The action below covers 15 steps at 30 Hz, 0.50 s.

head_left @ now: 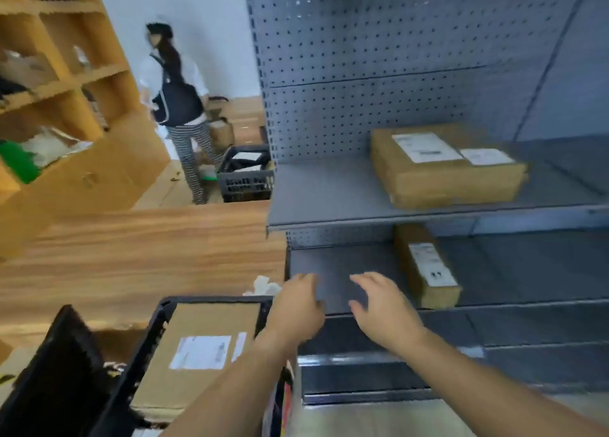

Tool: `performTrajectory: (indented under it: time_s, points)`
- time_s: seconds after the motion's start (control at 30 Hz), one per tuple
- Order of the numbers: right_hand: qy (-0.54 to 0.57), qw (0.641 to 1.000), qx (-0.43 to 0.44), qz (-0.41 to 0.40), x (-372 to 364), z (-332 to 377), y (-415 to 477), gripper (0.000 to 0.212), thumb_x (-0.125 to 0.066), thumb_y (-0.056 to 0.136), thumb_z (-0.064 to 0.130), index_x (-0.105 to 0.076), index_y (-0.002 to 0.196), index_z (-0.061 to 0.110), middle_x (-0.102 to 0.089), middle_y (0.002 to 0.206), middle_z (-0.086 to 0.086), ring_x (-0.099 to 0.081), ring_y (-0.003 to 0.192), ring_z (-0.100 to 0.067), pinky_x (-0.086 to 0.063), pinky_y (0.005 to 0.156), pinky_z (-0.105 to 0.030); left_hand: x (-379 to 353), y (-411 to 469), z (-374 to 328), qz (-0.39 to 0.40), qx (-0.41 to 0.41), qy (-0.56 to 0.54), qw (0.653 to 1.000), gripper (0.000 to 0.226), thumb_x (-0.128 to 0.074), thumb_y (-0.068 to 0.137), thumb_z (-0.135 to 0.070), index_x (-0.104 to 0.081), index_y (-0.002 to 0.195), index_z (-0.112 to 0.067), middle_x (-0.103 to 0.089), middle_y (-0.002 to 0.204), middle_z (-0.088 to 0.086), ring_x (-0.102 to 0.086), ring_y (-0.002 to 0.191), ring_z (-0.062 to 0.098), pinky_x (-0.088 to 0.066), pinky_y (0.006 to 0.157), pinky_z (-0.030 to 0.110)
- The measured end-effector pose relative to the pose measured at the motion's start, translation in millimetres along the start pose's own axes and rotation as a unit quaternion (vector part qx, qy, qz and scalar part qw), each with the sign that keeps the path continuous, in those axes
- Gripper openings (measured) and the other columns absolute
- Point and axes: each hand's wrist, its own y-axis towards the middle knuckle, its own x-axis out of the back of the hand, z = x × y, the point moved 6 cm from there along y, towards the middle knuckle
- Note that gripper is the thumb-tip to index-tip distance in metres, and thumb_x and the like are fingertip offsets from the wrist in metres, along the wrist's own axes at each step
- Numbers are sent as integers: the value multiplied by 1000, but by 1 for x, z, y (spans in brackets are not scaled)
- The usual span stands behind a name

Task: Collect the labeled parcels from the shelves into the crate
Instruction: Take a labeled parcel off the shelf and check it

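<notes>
- Hands came first in our view: our left hand (298, 308) and right hand (384, 305) reached side by side over the front of the lower grey shelf (329, 265), fingers spread and loose, grasping nothing.
- At lower left we saw the black crate (155, 331), just beside the shelving, with one flat labeled parcel (197, 354) already lying inside it; our left forearm crossed over the crate's right edge.
- On the lower shelf a narrow parcel (425, 265) lay with its white label up, near our right hand but apart from it, with nothing between them.
- On the upper shelf (329, 192) a larger parcel (445, 166) sat flat, carrying two white labels; that shelf's front lip overhung the space where we reached.
- Behind the shelves stood a grey pegboard back panel (362, 57).
- To the left we saw wooden cubbies (82, 74) holding blurred items, and a wood-grain counter (131, 245).
- Farther back another person (179, 107) with a dark bag stood beside a second dark crate (245, 176) on the floor.
</notes>
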Motion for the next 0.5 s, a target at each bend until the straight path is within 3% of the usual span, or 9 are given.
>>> performTrajectory:
  time_s: [0.1, 0.2, 0.33, 0.5]
  points:
    - [7, 992, -109, -65, 55, -94, -47, 53, -61, 98, 33, -48, 149, 23, -45, 154, -2, -43, 141, -25, -39, 115, -39, -40, 19, -107, 35, -110, 25, 993, 42, -59, 97, -29, -52, 138, -24, -51, 138, 3, -49, 129, 28, -44, 103, 43]
    - [10, 968, -201, -148, 114, -182, -109, 52, -66, 93, 30, -55, 144, 20, -54, 146, -5, -52, 133, -30, -47, 107, -41, -89, 25, -222, 77, -216, 25, 973, 36, -61, 94, -26, -57, 130, -22, -55, 131, 4, -53, 123, 29, -48, 98, 41]
    - [1, 921, -329, -208, 175, -285, -209, 54, -61, 95, 31, -52, 147, 22, -52, 147, 0, -48, 137, -28, -44, 110, -39, -157, 3, -374, 122, -327, 21, 937, 33, -64, 91, -30, -61, 123, -25, -59, 124, 3, -57, 119, 27, -49, 96, 39]
    - [7, 853, -441, -279, 241, -389, -332, 52, -60, 96, 31, -52, 147, 23, -52, 147, -2, -48, 136, -27, -41, 112, -37, -229, -46, -534, 167, -433, 4, 886, 37, -65, 93, -35, -58, 128, -27, -56, 130, -1, -58, 119, 25, -48, 94, 37]
